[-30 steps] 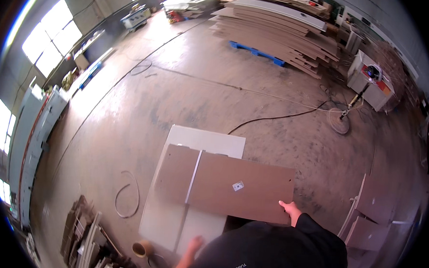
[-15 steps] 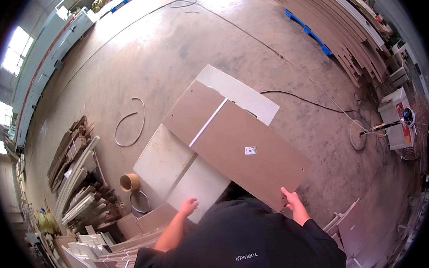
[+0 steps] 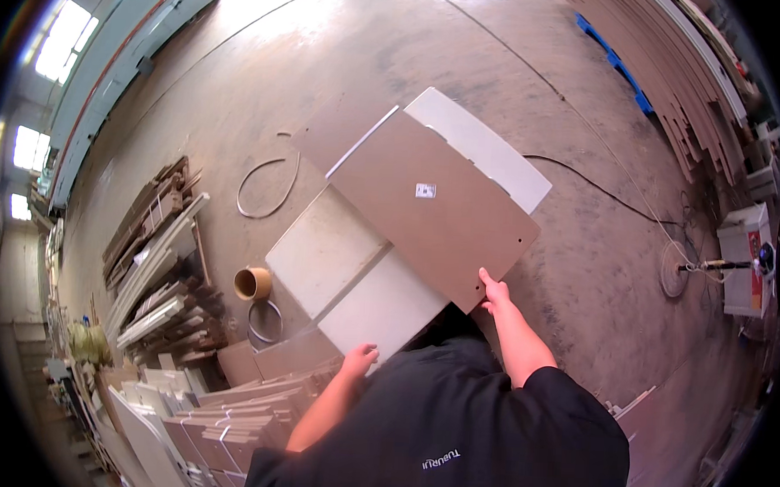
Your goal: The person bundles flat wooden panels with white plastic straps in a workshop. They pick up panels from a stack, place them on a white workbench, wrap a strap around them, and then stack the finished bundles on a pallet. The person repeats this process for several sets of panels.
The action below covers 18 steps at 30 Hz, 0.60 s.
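Left hand: our left hand (image 3: 361,359) is loosely curled, holding nothing we can see, near the pale boards' (image 3: 382,306) near corner; we cannot tell whether it touches them.
Right hand: our right hand (image 3: 493,290) grips the brown panel (image 3: 434,228) near its closest corner, thumb on top, the other fingers partly hidden.
Brown panel: it slants across the pale boards, a white strip (image 3: 362,142) and a small label (image 3: 424,191) on it.
Shift: against a moment ago, the panel sticks out farther past the boards' left edge and less past the right; we judge we are moving it sideways one-handed.
Off the boards' left corner: a brown roll (image 3: 252,283), then a looped hose (image 3: 268,186).
Farthest right: a blue pallet (image 3: 619,71) under stacked sheets (image 3: 667,77).
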{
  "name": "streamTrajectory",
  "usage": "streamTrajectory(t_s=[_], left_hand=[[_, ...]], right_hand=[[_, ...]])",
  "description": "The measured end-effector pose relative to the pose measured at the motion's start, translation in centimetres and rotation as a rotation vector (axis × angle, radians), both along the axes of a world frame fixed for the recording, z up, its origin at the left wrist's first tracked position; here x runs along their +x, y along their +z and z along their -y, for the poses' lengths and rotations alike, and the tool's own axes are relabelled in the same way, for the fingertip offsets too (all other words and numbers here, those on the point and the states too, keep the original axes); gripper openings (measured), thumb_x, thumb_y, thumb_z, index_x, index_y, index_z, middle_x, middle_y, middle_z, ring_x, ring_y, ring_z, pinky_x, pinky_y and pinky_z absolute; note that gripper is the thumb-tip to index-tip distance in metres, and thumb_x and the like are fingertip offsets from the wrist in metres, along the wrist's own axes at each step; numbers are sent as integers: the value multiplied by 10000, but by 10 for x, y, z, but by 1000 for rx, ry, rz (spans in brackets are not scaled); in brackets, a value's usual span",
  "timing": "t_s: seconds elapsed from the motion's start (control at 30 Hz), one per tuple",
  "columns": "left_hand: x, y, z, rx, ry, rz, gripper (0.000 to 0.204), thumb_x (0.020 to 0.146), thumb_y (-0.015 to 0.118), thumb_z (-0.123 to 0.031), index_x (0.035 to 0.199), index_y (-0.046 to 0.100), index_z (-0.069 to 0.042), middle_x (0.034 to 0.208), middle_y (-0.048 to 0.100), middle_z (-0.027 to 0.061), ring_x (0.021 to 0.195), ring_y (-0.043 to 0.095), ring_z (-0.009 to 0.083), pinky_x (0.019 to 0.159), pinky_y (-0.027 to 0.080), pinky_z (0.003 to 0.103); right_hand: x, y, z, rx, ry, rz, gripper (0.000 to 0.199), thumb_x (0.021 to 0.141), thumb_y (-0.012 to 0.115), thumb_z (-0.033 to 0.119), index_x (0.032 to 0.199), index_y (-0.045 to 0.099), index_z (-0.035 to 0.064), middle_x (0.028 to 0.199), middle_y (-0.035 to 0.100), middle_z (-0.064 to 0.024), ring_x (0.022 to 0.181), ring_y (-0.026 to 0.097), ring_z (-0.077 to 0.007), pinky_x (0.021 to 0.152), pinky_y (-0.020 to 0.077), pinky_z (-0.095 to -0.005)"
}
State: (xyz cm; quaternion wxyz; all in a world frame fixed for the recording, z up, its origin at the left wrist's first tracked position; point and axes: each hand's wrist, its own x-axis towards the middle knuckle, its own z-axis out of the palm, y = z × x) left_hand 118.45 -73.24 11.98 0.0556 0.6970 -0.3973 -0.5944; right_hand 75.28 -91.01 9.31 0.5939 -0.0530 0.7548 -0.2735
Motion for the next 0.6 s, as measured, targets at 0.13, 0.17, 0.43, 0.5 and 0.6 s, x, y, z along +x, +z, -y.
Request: streamTrajectory(t_s=[0.13,0.17,0.43,0.5,0.6], left_hand=[[17,-12,-32,-6,163,-27,421,951,674,-229,1300,641,5,1039,753,113,929,725,184,875,546,340],[27,-28,-41,-25,221,-37,410,951,675,-213,1293,642,10,1028,752,106,920,719,183,877,544,341],[97,-84,17,-122,1080,265,517,973,690,-390,1214,604,59,1119,669,189,1046,634,283,948,498,415],[111,-102,45,-55,1380,-19,501,971,702,-386,1167,630,69,1085,676,175,1007,639,276,891,509,432],[127,-147,45,-96,1703,-309,421,968,712,-330,1119,656,59,1051,690,157,937,663,275,799,539,457]], right_hand=[[19,-7,13,-85,44,14,675,968,709,444,1409,471,-7,1370,590,-175,1228,605,-362,852,580,-579],[19,-4,13,-82,125,3,721,964,710,445,1442,434,-18,1402,561,-182,1256,582,-358,854,594,-558],[-14,60,-31,-34,715,-223,597,972,698,373,1444,516,56,1295,641,-97,1075,657,-191,789,607,-445],[-24,78,-50,-19,762,-231,575,973,700,346,1437,524,53,1282,655,-99,1043,677,-185,779,607,-415],[-34,102,-68,-16,890,-263,553,974,705,309,1430,529,50,1261,677,-103,1004,698,-176,760,602,-363]])
